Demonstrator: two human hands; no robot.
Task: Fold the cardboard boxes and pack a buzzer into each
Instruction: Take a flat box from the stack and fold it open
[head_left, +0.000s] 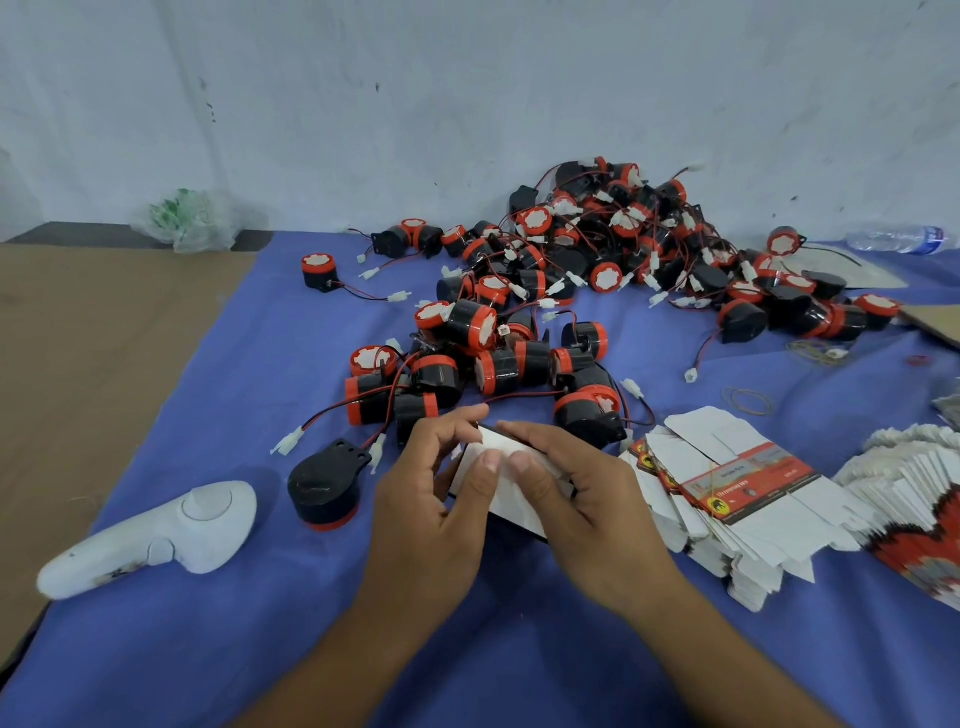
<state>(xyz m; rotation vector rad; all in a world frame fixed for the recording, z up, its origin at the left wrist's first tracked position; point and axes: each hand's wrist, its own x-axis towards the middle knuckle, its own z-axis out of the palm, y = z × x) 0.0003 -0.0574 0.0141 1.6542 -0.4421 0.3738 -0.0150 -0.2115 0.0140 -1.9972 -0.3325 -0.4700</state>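
Both hands hold one small white cardboard box (511, 499) low over the blue cloth. My left hand (436, 499) grips its left side, thumb pressed on the top face. My right hand (576, 493) grips the right side, its thumb beside the left thumb. The box's shape is mostly hidden by the fingers. A black buzzer with a red rim (324, 488) stands just left of my hands. A big pile of black-and-red buzzers (597, 270) with wires spreads behind. Flat unfolded boxes (737, 493) lie stacked to the right.
A white handheld controller (156, 535) lies at the left on the blue cloth (260, 623). More flat boxes (914, 499) are fanned at the far right. Rubber bands (748, 401), a water bottle (896, 239) and a crumpled plastic bag (187, 221) lie near the wall.
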